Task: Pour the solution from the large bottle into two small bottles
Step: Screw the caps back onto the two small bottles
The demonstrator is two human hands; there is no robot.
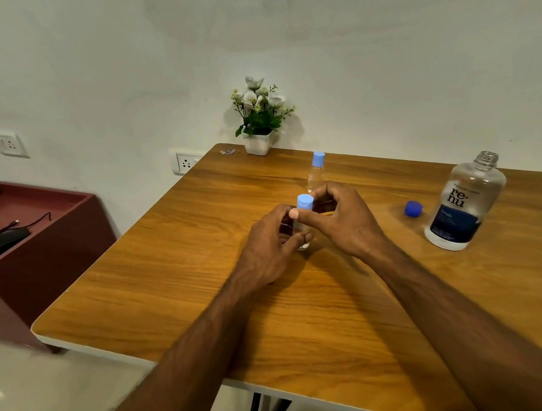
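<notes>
My left hand (271, 238): fingers curled round the clear body of a small bottle (302, 232) standing on the table (170, 274), near the middle.
My right hand (340, 218): thumb and fingers pinching that bottle's light blue cap (305, 201).
Second small bottle (316, 171): upright, just beyond my hands on the far side, light blue cap on, clear body partly hidden behind my right fingers.
Large bottle (464, 203): at the right of the table, well apart from my hands, upright, mouth uncapped, clear with a dark blue label reading "renu".
Dark blue cap (413, 208): lying on the table just left of the large bottle, not touching it.
Potted flowers (259, 120): white pot at the far edge, against the wall.
Red-brown cabinet (34, 234): left of the table, with a black device and cable on top.
Wall sockets: one (186, 163) beside the table's far left corner, one (10, 144) farther left.
</notes>
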